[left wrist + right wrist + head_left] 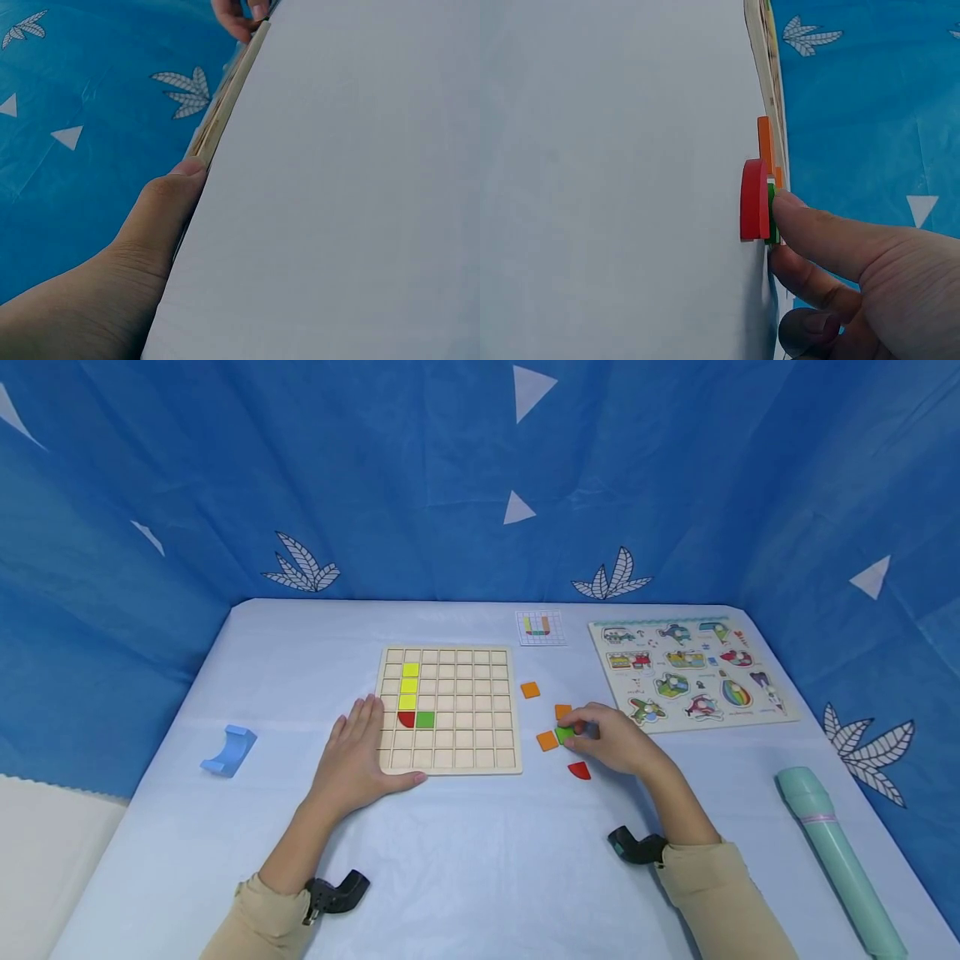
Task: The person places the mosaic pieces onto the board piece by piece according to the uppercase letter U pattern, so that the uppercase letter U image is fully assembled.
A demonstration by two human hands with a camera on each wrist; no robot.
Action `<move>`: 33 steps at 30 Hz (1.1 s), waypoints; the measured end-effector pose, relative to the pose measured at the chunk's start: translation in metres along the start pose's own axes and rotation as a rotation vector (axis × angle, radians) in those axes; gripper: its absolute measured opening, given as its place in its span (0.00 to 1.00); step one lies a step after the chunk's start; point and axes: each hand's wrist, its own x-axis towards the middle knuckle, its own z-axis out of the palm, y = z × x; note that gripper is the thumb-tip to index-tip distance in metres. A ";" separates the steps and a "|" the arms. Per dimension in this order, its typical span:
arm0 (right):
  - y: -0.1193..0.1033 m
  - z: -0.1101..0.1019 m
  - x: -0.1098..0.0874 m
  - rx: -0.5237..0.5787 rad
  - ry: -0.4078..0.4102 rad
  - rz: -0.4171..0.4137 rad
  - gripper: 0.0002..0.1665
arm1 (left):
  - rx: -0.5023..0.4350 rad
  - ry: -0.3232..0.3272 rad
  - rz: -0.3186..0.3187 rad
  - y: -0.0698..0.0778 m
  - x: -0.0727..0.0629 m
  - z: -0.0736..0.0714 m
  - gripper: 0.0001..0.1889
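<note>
The wooden grid board point(472, 760) lies flat, with yellow square tiles point(408, 686) in a column. Below that column are a red quarter-circle tile point(406, 719) and a green square tile point(425, 720). My left hand point(360, 756) rests along the board's left side, fingers extended, thumb at the front edge. In the left wrist view the thumb point(169, 202) touches the board's side. Right of the board, my right hand point(611, 739) pinches another green square tile point(563, 735) among the loose pieces. A red quarter-circle tile point(753, 201) partly hides it in the right wrist view.
Orange square tiles point(530, 690) and a red quarter-circle tile point(579, 770) lie near my right hand. A pattern card point(542, 628) stands behind. A picture puzzle board point(705, 714) and a mint-green tube point(843, 860) lie right, a blue curved block point(231, 752) left.
</note>
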 end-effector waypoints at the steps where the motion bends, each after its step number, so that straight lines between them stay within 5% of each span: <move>1: 0.000 0.000 0.000 -0.001 0.000 -0.002 0.17 | 0.000 0.000 0.000 0.000 0.000 0.000 0.73; 22: -0.001 -0.003 0.004 0.069 0.056 0.014 0.10 | -0.007 -0.002 0.004 -0.002 0.000 -0.001 0.74; 33: -0.038 0.007 0.025 0.135 0.066 -0.014 0.08 | -0.013 -0.008 0.000 0.000 -0.001 -0.003 0.73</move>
